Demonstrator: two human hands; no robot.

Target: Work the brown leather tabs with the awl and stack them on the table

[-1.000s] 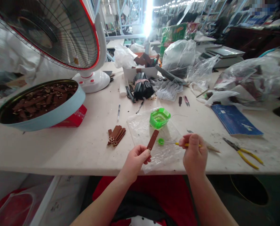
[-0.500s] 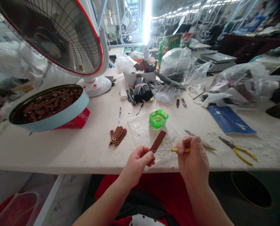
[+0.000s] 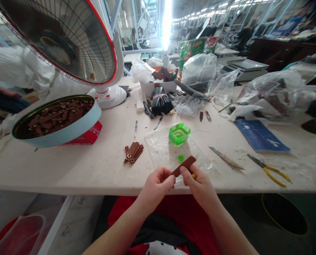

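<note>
Between my two hands a brown leather tab (image 3: 186, 165) is held at a slant over the table's front edge. My left hand (image 3: 156, 182) is closed on its lower end. My right hand (image 3: 200, 184) pinches it from the right, with the thumb on top. A yellow handle (image 3: 193, 176) peeks out of the right hand; the rest of that tool is hidden. Beyond lie a small green cap (image 3: 181, 158) and an open green plastic container (image 3: 178, 134) on a clear plastic sheet (image 3: 158, 145). A stack of similar tabs with metal rings (image 3: 133, 153) lies to the left.
At left, a round tin (image 3: 73, 131) of brown tabs tilts on a red box (image 3: 92, 134), below a fan (image 3: 67, 49). A knife (image 3: 227, 158), yellow-handled pliers (image 3: 269, 170) and a blue booklet (image 3: 261, 135) lie right. Black strips (image 3: 161, 101) and plastic bags (image 3: 199, 71) are behind.
My right hand has moved left onto the leather tab, and the tool's thin metal shaft has gone from sight. The tab now leans further right. The green cap and the knife are more exposed.
</note>
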